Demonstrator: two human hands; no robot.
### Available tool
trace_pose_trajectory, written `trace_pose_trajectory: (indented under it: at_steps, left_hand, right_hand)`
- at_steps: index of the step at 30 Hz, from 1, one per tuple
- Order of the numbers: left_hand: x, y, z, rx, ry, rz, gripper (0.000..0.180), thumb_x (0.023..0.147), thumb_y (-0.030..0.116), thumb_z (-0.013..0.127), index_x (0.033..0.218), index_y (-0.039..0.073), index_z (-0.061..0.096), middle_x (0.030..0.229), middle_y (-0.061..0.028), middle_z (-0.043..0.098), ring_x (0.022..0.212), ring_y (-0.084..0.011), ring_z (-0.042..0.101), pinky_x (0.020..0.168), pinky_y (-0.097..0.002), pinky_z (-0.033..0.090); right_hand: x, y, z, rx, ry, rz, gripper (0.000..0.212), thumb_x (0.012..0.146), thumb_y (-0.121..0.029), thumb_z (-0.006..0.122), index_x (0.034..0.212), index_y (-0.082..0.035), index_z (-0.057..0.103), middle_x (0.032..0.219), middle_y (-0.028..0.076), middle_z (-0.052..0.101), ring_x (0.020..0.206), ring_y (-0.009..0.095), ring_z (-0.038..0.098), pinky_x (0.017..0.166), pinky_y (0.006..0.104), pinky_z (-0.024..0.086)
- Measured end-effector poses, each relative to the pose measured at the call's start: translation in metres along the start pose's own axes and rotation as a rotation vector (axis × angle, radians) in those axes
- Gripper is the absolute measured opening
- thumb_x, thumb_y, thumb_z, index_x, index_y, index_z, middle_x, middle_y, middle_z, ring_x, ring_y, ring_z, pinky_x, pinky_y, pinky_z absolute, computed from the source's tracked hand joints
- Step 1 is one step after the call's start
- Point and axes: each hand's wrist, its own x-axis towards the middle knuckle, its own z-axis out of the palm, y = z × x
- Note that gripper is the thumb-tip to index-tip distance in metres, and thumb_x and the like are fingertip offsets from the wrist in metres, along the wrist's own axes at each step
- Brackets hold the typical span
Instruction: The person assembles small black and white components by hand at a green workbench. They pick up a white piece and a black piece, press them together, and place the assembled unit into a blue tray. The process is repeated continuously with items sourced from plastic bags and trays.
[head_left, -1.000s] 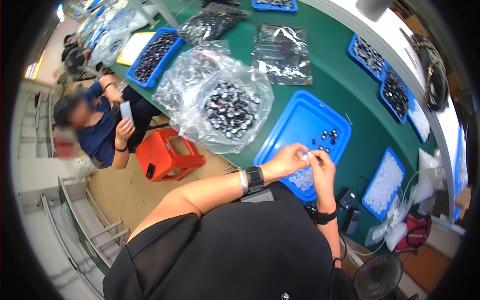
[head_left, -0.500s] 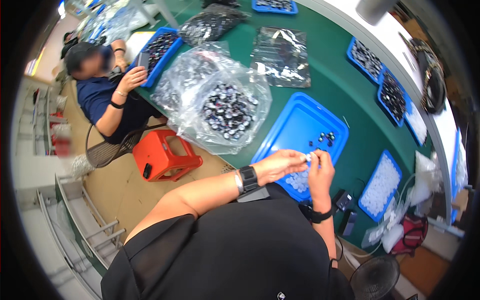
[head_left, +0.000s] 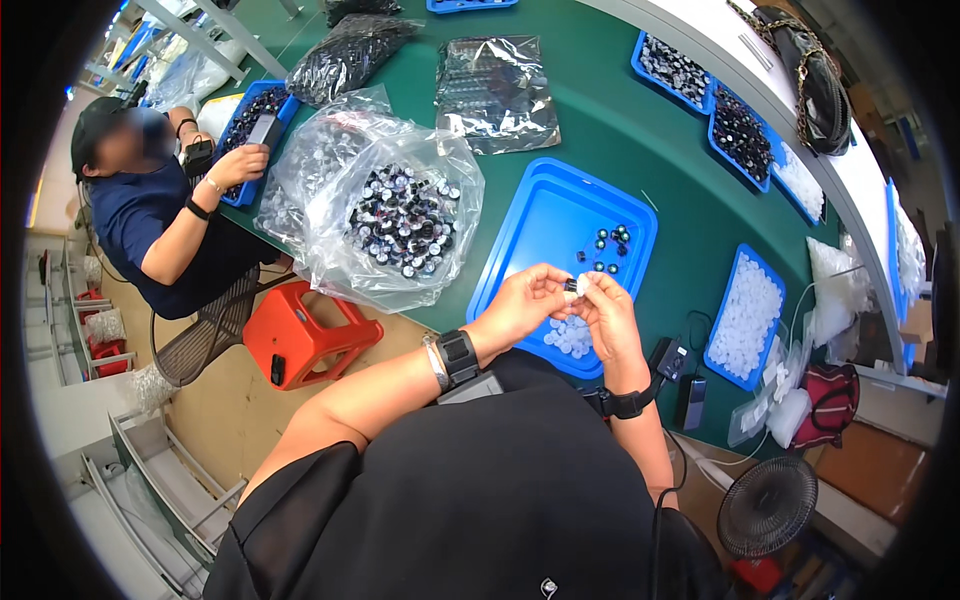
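Observation:
Above a blue tray [head_left: 519, 222], both my hands meet at the fingertips. My left hand [head_left: 518, 308] pinches a small black cylindrical part [head_left: 571, 285]. Against it, the fingers of my right hand [head_left: 608, 312] hold a small white cap [head_left: 583, 284]; the two pieces touch, but how far they fit together is too small to tell. In the tray, several black parts with shiny round tops [head_left: 612, 240] lie at the far right. A heap of translucent white caps [head_left: 568, 337] lies at its near end, partly behind my hands.
An open clear bag of black-and-clear parts [head_left: 400, 220] stands left of the tray. A blue tray of white caps [head_left: 745, 315] is at the right, with small black boxes [head_left: 690, 400] nearby. Across the table sits a co-worker [head_left: 150, 210]; a red stool [head_left: 310, 335] stands below.
My view has shifted, so the table things sit further left. My hands remain together at the fingertips, and the black part now shows between them beside the white cap.

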Motion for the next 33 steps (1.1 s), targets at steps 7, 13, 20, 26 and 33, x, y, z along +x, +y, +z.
trace_pose_trajectory:
  at_steps: [7,13,20,26,33]
  left_hand:
    - [0.004,-0.003,0.002,-0.004,-0.006,0.025,0.017,0.088,0.007,0.061,0.1,-0.002,0.052,0.09,-0.0088,0.063,0.078,-0.0127,0.064,0.07,-0.0245,0.054]
    - [0.005,-0.005,0.001,0.07,0.01,0.032,0.016,0.088,0.008,0.062,0.098,-0.001,0.052,0.086,-0.0077,0.062,0.076,-0.0117,0.063,0.068,-0.0242,0.054]
    - [0.006,-0.003,0.001,0.231,0.004,0.035,0.014,0.089,0.008,0.061,0.094,0.0,0.051,0.08,-0.0063,0.061,0.074,-0.0119,0.063,0.067,-0.0253,0.055]
    - [0.004,-0.003,-0.005,-0.112,-0.058,-0.106,0.015,0.089,0.011,0.062,0.095,0.002,0.053,0.082,-0.0065,0.062,0.076,-0.0133,0.064,0.072,-0.0255,0.055]
    - [0.009,-0.002,-0.012,-0.617,-0.074,-0.37,0.025,0.091,0.024,0.059,0.105,0.003,0.056,0.093,-0.0072,0.063,0.08,-0.0131,0.063,0.075,-0.0235,0.054]
  right_hand:
    - [0.004,0.005,-0.008,-0.049,-0.005,0.077,0.011,0.091,-0.015,0.057,0.092,-0.004,0.056,0.074,0.0,0.056,0.061,0.007,0.052,0.055,0.0212,0.044]
    - [0.004,0.007,-0.008,-0.225,0.016,-0.011,0.008,0.092,-0.012,0.054,0.092,-0.004,0.054,0.069,0.0,0.054,0.058,0.006,0.049,0.051,0.0197,0.039]
    - [0.004,0.007,-0.003,-0.414,0.011,-0.171,0.008,0.093,-0.009,0.051,0.087,-0.004,0.048,0.067,0.0,0.051,0.056,0.003,0.043,0.048,0.0201,0.035]
    - [0.002,0.012,-0.002,-0.561,-0.001,-0.344,0.01,0.094,-0.01,0.051,0.087,-0.004,0.048,0.068,-0.001,0.051,0.058,0.003,0.043,0.051,0.0198,0.035]
    - [0.001,0.002,0.0,-0.149,0.012,-0.086,0.024,0.096,-0.025,0.053,0.104,-0.003,0.058,0.076,-0.001,0.055,0.069,0.007,0.052,0.06,0.0202,0.04]
